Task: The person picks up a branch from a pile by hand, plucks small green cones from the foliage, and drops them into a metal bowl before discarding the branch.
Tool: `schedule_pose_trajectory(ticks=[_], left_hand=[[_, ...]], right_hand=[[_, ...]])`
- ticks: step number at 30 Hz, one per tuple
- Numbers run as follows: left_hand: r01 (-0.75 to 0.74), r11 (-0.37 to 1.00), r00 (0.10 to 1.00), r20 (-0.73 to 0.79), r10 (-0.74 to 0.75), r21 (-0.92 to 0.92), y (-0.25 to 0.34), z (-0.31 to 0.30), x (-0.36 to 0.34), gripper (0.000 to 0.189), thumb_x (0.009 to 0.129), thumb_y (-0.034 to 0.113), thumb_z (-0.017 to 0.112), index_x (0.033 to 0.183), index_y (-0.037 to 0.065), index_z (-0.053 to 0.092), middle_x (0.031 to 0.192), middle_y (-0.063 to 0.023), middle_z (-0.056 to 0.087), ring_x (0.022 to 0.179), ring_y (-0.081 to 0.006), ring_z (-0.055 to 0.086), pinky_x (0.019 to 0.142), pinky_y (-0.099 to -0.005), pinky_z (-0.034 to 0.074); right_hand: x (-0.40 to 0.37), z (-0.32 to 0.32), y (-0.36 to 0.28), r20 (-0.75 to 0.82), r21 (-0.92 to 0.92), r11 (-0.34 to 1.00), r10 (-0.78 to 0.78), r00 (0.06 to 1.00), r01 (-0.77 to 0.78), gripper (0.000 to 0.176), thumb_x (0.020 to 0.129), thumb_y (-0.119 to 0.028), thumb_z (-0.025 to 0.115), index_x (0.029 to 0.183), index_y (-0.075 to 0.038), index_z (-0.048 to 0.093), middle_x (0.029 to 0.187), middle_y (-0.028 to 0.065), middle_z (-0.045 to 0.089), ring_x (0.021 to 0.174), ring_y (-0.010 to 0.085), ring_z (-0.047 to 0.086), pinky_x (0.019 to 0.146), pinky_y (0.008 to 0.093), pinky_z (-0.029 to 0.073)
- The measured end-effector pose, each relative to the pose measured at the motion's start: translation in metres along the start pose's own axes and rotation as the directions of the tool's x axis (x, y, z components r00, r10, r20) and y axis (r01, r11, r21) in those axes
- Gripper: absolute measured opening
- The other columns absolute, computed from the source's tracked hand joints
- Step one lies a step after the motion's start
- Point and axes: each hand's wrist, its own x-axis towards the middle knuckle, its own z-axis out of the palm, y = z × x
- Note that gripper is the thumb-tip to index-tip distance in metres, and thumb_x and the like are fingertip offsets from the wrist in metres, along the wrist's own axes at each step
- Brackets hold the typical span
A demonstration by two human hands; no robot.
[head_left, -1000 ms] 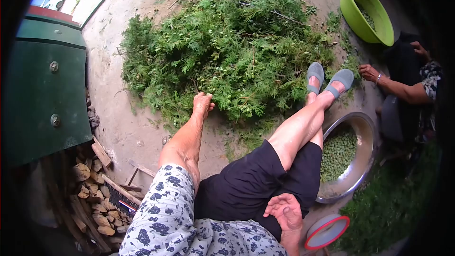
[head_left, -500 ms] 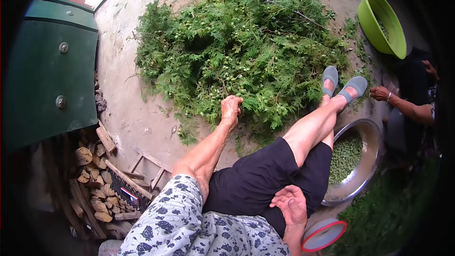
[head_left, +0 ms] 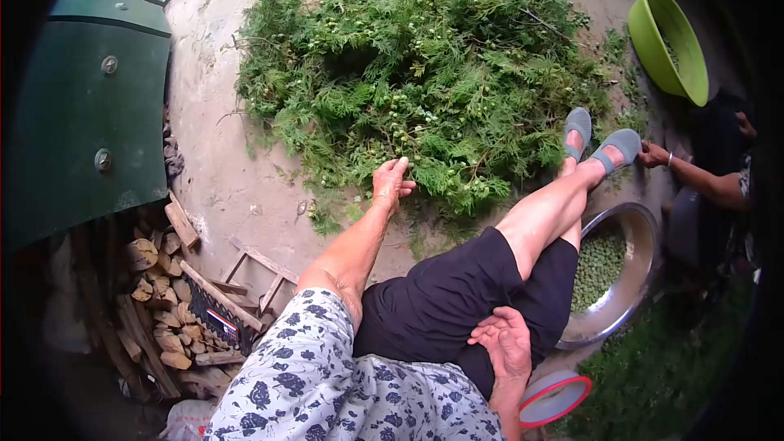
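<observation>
At the near edge of a big heap of cut evergreen branches (head_left: pixel 457 73) with small green cones, my left hand (head_left: pixel 392 183) reaches out. Its thumb and fingers are apart, and I see nothing between them. My right hand (head_left: pixel 504 345) rests palm up over my dark shorts, fingers loosely curled and apart, with nothing visible in it. Beyond my right thigh stands a wide metal basin (head_left: pixel 641 245) holding many picked green cones (head_left: pixel 598 269).
A green plastic tub (head_left: pixel 686 73) tilts at the upper right. Another person's hand (head_left: pixel 653 155) is close to my shoe. A red-rimmed round container (head_left: pixel 563 396) sits by my right wrist. Chopped firewood (head_left: pixel 167 310) and a wooden frame (head_left: pixel 265 278) lie at left, below a green metal panel (head_left: pixel 82 114).
My left hand has drawn back slightly from the branches and its fingers have spread. The other person's hand has moved closer to my shoe. My right hand stays nearly still.
</observation>
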Motion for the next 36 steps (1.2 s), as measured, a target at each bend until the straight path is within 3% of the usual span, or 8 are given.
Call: schedule_pose_trajectory(ticks=[4, 14, 18, 19, 22, 27, 32, 36], left_hand=[[-0.129, 0.982, 0.980, -0.171, 0.105, -0.138, 0.009, -0.014, 0.044, 0.046, 0.085, 0.019, 0.055, 0.125, 0.001, 0.043, 0.114, -0.0144, 0.055, 0.053, -0.0167, 0.060, 0.039, -0.0236, 0.046], [0.054, 0.978, 0.995, -0.077, -0.071, -0.204, 0.037, -0.001, 0.054, 0.053, 0.083, 0.013, 0.059, 0.131, 0.008, 0.036, 0.106, -0.0064, 0.053, 0.063, -0.0178, 0.058, 0.049, -0.0283, 0.049], [-0.135, 0.987, 0.975, -0.191, 0.116, -0.091, 0.046, -0.002, 0.042, 0.022, 0.078, 0.017, 0.066, 0.097, 0.009, 0.056, 0.066, 0.0002, 0.051, 0.041, -0.0094, 0.039, 0.035, -0.0239, 0.030], [-0.128, 0.985, 0.979, -0.174, 0.107, -0.118, 0.047, -0.002, 0.036, 0.014, 0.077, 0.016, 0.067, 0.078, 0.012, 0.055, 0.054, 0.0038, 0.042, 0.038, -0.0070, 0.030, 0.034, -0.0236, 0.021], [-0.021, 0.992, 0.996, -0.085, 0.010, -0.124, 0.062, -0.007, 0.000, 0.015, 0.075, 0.012, 0.067, 0.074, 0.012, 0.052, 0.054, 0.0056, 0.040, 0.038, -0.0047, 0.028, 0.035, -0.0212, 0.022], [-0.162, 0.977, 0.985, -0.077, 0.152, -0.142, 0.079, -0.010, -0.064, 0.009, 0.077, 0.008, 0.065, 0.076, 0.010, 0.056, 0.059, 0.0057, 0.048, 0.041, -0.0036, 0.033, 0.036, -0.0190, 0.024], [-0.360, 0.912, 0.898, 0.193, 0.396, -0.197, 0.101, -0.009, -0.122, 0.007, 0.077, 0.008, 0.067, 0.078, 0.006, 0.061, 0.062, 0.0062, 0.052, 0.045, -0.0015, 0.037, 0.039, -0.0172, 0.030], [-0.246, 0.902, 0.825, 0.411, 0.387, -0.356, 0.113, 0.010, -0.189, 0.008, 0.080, 0.010, 0.065, 0.077, 0.006, 0.059, 0.064, 0.0051, 0.052, 0.047, -0.0019, 0.039, 0.042, -0.0170, 0.031]], right_hand=[[-0.001, 0.000, -0.002, -0.012, -0.001, 1.000, 0.014, 1.000, -0.014, 0.043, 0.082, -0.017, 0.063, 0.114, 0.004, 0.044, 0.096, 0.0229, 0.058, 0.086, 0.0318, 0.061, 0.075, 0.0445, 0.051], [-0.001, -0.001, -0.002, 0.009, -0.005, 1.000, 0.006, 1.000, -0.006, 0.042, 0.083, -0.016, 0.062, 0.116, 0.004, 0.044, 0.099, 0.0221, 0.057, 0.088, 0.0306, 0.060, 0.077, 0.0433, 0.051], [-0.001, 0.000, -0.001, 0.017, -0.014, 1.000, -0.013, 1.000, 0.013, 0.041, 0.083, -0.015, 0.062, 0.116, 0.003, 0.044, 0.098, 0.0208, 0.058, 0.088, 0.0298, 0.060, 0.076, 0.0422, 0.051], [-0.001, 0.001, -0.002, 0.017, -0.006, 1.000, -0.019, 1.000, 0.019, 0.041, 0.083, -0.016, 0.062, 0.115, 0.003, 0.045, 0.098, 0.0203, 0.058, 0.088, 0.0294, 0.060, 0.076, 0.0418, 0.051], [0.000, -0.001, 0.000, 0.009, -0.039, 0.999, -0.032, 0.999, 0.032, 0.042, 0.082, -0.017, 0.063, 0.115, 0.003, 0.045, 0.098, 0.0193, 0.058, 0.087, 0.0288, 0.060, 0.075, 0.0409, 0.052], [-0.002, -0.001, 0.005, 0.022, -0.050, 0.996, -0.079, 0.997, 0.080, 0.042, 0.082, -0.018, 0.064, 0.114, 0.003, 0.046, 0.097, 0.0181, 0.058, 0.086, 0.0277, 0.060, 0.074, 0.0398, 0.052], [-0.007, -0.006, 0.009, 0.033, -0.119, 0.987, -0.107, 0.994, 0.110, 0.036, 0.084, -0.016, 0.061, 0.112, 0.003, 0.048, 0.093, 0.0161, 0.059, 0.084, 0.0263, 0.061, 0.073, 0.0381, 0.051], [-0.004, 0.001, 0.010, -0.035, -0.380, 0.911, -0.188, 0.982, 0.160, 0.027, 0.085, -0.012, 0.059, 0.107, 0.002, 0.053, 0.089, 0.0115, 0.060, 0.078, 0.0178, 0.061, 0.071, 0.0293, 0.051]])
